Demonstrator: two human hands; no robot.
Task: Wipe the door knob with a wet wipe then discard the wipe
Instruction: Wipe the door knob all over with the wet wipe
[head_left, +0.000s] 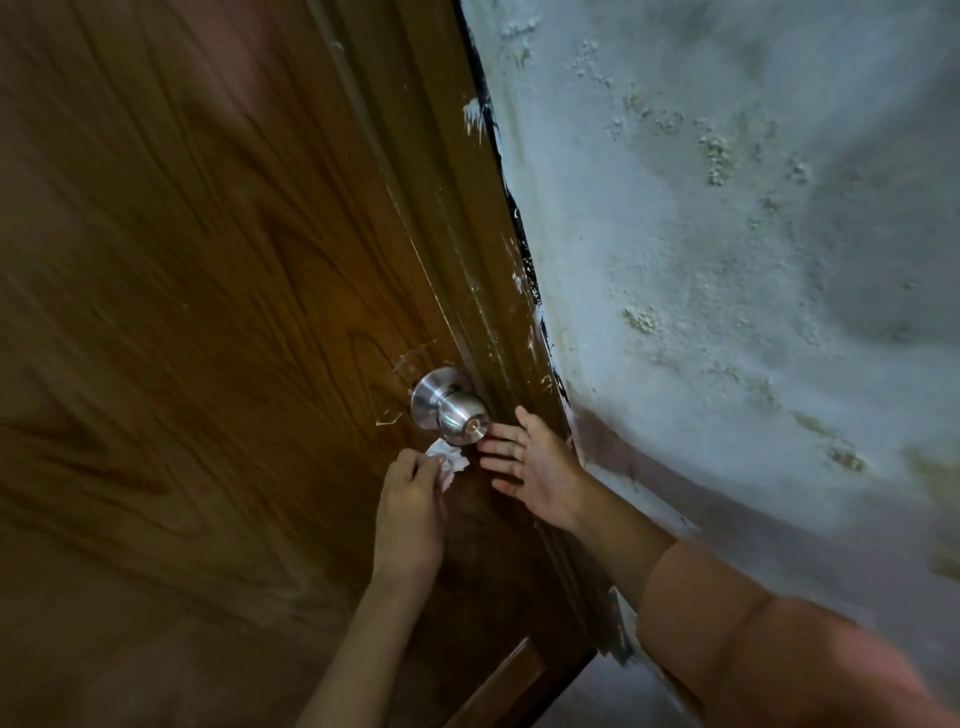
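Note:
A round silver door knob (451, 406) with a keyhole sticks out of the brown wooden door (208, 270). Just below it my left hand (410, 512) pinches a crumpled white wet wipe (448, 460), which sits a little under the knob and does not clearly touch it. My right hand (535, 465) is open with fingers spread, its fingertips right beside the knob's lower right side, over the door's edge. It holds nothing.
The brown door frame (467, 218) runs along the door's right edge, flecked with white paint. Right of it is a rough, stained whitish wall (727, 234) with a darker band low down. A raised door panel edge (509, 675) shows at the bottom.

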